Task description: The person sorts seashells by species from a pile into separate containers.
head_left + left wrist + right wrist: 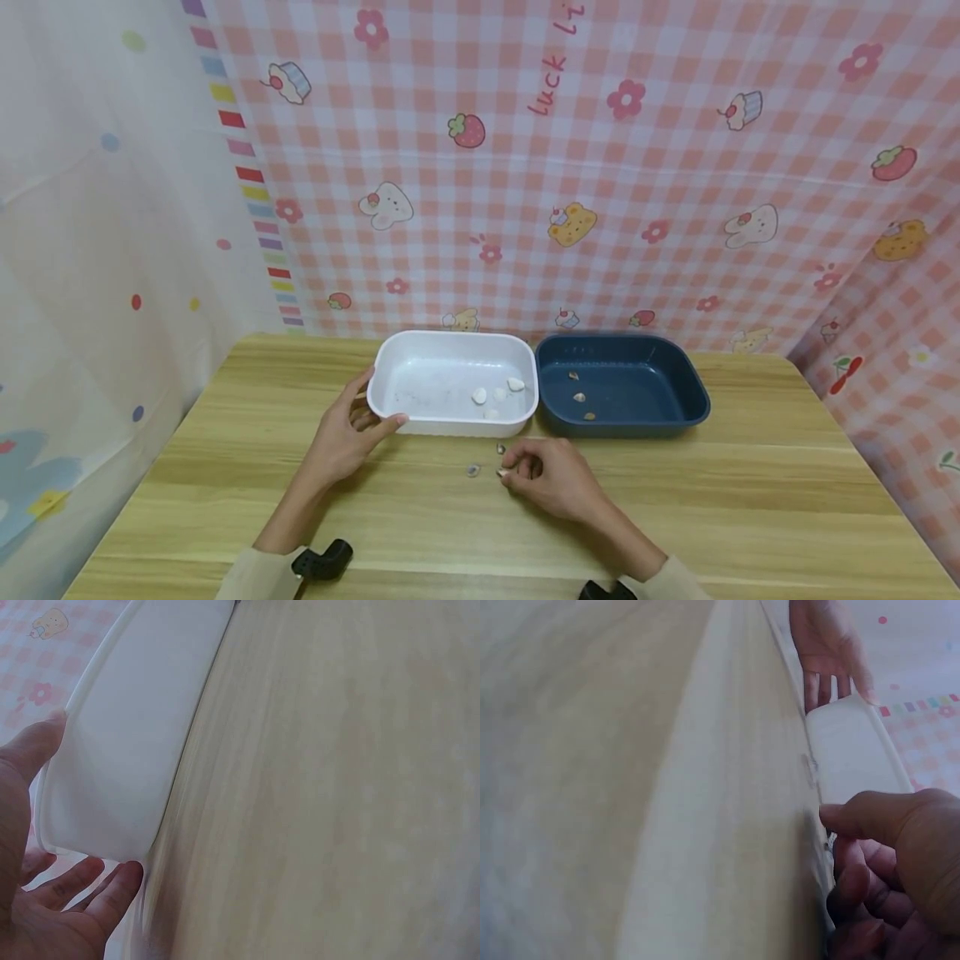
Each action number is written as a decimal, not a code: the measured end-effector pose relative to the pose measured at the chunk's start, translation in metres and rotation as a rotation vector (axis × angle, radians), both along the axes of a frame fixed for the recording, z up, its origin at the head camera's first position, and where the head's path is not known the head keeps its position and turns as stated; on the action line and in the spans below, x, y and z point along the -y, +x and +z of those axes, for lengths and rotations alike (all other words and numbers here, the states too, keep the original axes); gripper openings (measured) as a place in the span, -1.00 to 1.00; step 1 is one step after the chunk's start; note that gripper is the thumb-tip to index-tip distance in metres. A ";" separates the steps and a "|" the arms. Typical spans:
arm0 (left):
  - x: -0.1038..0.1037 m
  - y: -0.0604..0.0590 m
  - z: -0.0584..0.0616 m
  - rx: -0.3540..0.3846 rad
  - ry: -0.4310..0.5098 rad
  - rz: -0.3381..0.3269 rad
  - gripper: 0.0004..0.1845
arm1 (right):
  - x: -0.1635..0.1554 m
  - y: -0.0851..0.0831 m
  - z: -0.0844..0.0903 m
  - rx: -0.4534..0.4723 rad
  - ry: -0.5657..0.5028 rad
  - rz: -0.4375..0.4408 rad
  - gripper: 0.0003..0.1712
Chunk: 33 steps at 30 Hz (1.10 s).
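One shell is in the right hand's pinch, just in front of the white tray, whose long axis runs left to right; the left hand, farther from the shell, grips this tray's left end.

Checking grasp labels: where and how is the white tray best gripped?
Likely the left end of the white tray, thumb over its rim, fingers outside the wall, from the left: the blue tray sits close beside the right end.

Light beige sleeves, two black wrist cameras (the left one bent like an elbow), bare left hand, bare right hand
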<state>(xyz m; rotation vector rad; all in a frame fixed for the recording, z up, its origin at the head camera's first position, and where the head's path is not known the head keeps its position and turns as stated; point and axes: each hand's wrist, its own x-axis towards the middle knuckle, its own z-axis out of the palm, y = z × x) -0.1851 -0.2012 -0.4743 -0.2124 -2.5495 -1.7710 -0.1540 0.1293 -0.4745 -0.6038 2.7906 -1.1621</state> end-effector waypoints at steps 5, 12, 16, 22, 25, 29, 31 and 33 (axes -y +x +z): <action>0.000 0.000 0.000 0.008 0.004 0.001 0.02 | -0.005 0.001 0.003 0.041 -0.075 0.041 -0.89; 0.000 0.000 0.001 0.020 0.010 0.003 0.02 | -0.011 0.003 0.017 0.017 -0.095 0.018 -0.88; 0.000 0.001 0.001 0.025 0.012 0.006 0.02 | -0.017 0.003 0.028 -0.019 -0.082 0.009 -0.88; 0.000 0.000 -0.001 0.012 0.014 0.004 0.02 | -0.028 0.001 0.041 -0.119 -0.041 -0.023 -0.88; 0.001 -0.001 -0.002 0.000 0.018 -0.002 0.02 | -0.034 -0.001 0.045 -0.144 -0.046 -0.041 -0.88; 0.001 -0.002 -0.003 -0.007 0.013 0.000 0.02 | -0.042 -0.005 0.049 -0.155 -0.067 -0.059 -0.90; 0.001 -0.002 -0.003 -0.004 0.010 0.003 0.02 | -0.046 -0.006 0.052 -0.160 -0.076 -0.068 -0.90; 0.001 -0.002 -0.003 -0.003 0.007 0.007 0.02 | -0.050 -0.008 0.055 -0.163 -0.078 -0.080 -0.91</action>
